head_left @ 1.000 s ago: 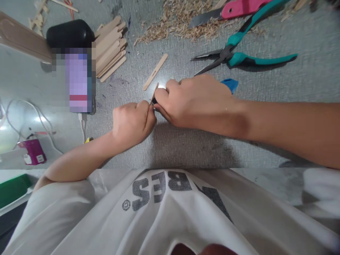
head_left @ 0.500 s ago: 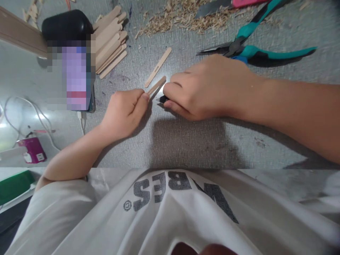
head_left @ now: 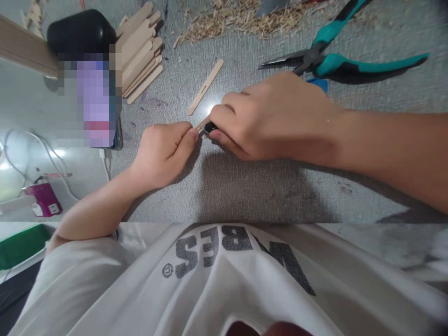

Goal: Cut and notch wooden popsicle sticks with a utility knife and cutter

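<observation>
My left hand [head_left: 164,151] is closed in a pinch on a small wooden craft stick [head_left: 203,124] held low over the grey mat. My right hand [head_left: 269,116] is wrapped round a cutting tool with a blue handle [head_left: 318,84]; its dark tip [head_left: 210,127] meets the stick right at my left fingertips. Most of the tool is hidden under my fingers. A second stick with a slot cut in it [head_left: 206,86] lies just beyond the hands.
A stack of craft sticks [head_left: 140,56] lies at the back left beside a blurred phone [head_left: 94,100] and a black case [head_left: 80,32]. Teal long-nose pliers [head_left: 336,60] and wood shavings [head_left: 238,18] lie behind my right hand. Cables and a purple plug [head_left: 44,198] sit far left.
The right hand pulled its tool away from the stick half a second ago, then came back so the tip touches it again. The left hand has shifted slightly left and up.
</observation>
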Available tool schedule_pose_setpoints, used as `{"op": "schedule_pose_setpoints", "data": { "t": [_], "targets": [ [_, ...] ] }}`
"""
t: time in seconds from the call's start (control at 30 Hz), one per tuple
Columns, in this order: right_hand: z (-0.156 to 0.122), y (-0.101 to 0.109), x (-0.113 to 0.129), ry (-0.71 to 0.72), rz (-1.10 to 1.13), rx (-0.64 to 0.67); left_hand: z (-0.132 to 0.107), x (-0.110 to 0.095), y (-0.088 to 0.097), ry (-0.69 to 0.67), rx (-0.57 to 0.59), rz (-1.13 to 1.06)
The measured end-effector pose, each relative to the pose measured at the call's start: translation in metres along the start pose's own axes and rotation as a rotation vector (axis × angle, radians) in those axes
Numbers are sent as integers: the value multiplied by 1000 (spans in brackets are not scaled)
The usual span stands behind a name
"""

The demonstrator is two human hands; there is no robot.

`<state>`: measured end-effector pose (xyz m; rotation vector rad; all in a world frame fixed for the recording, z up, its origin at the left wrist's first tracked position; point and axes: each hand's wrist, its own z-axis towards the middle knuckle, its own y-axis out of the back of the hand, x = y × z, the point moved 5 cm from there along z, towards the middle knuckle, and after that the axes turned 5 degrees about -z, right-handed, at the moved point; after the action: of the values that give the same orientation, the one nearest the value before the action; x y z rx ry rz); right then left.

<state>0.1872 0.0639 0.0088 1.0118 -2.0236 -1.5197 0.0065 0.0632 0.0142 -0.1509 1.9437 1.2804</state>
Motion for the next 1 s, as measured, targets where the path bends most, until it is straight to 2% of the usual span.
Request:
{"op": "schedule_pose_setpoints", "data": {
  "t": [0.2, 0.4, 0.57, 0.73, 0.8, 0.9, 1.0],
  "targets": [
    [-2, 4, -3, 26, 21, -50, 0, -2, -2, 27, 2, 67],
    [-3, 12, -4, 46, 112, -16, -1, -2, -4, 5, -7, 109],
    [-8, 11, 1, 1, 142, -44, -1, -3, -3, 16, -14, 74],
    [-10, 5, 10, -46, 104, -36, -5, -4, -3, 36, 5, -3],
    [-8, 4, 11, -51, 109, -43, -6, -2, -3, 56, -27, -57],
    [-7, 4, 10, -82, 115, -115, -6, 1, -2, 68, -95, -193],
    [-9, 5, 10, -119, 111, -178, -4, 1, -2, 68, -102, -324]
  ]
}}
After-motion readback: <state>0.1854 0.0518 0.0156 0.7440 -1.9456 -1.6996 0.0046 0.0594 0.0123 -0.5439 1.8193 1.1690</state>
